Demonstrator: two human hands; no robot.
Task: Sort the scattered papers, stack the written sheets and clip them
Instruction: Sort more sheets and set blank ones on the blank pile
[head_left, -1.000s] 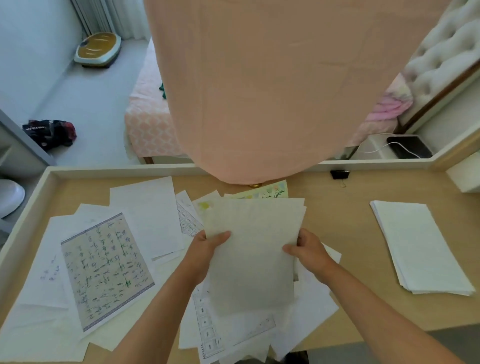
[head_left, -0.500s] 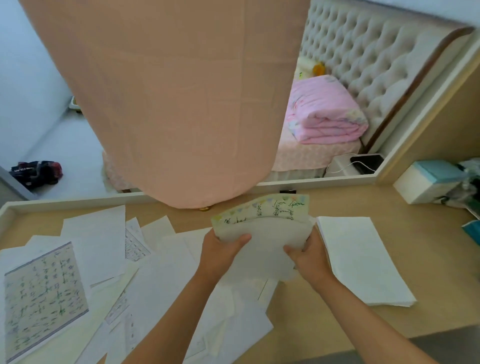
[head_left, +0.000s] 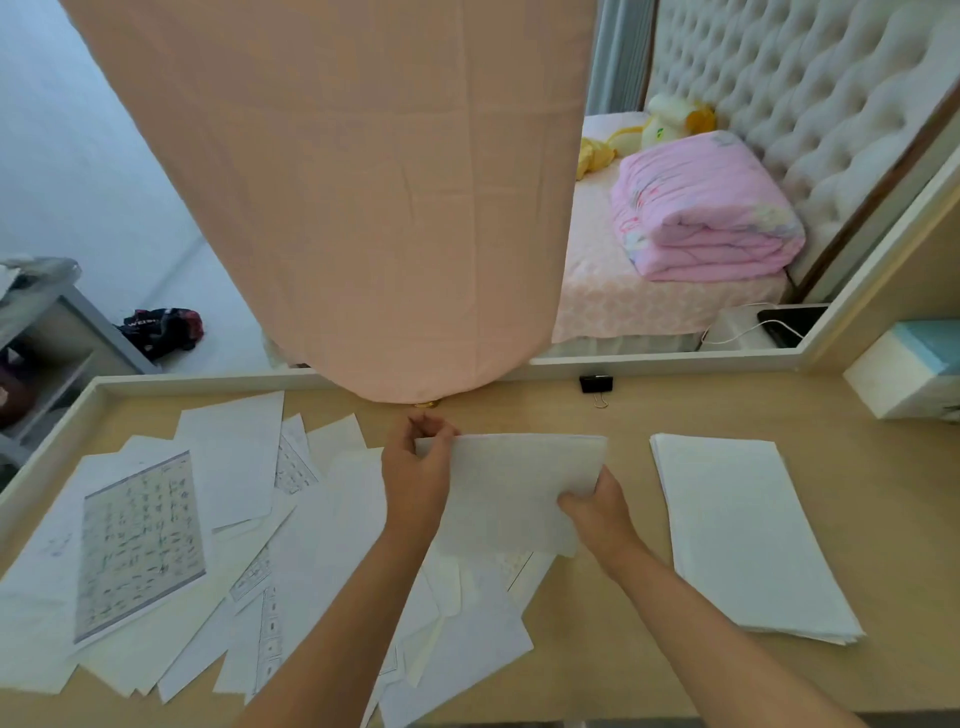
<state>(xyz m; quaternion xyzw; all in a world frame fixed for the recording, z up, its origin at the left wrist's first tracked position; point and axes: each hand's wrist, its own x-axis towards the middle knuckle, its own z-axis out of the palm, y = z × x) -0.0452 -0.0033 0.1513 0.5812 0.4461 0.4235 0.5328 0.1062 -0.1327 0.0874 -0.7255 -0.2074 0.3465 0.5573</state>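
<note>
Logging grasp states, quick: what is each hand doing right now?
Left hand: pinches the far left corner of the thin white paper sheets.
Right hand: grips the same sheets at their near right edge.

I count two hands: left hand, right hand. One held sheaf, one neat stack, one binder clip, one scattered spread of papers.

scattered papers L | stack R | binder clip behind
</note>
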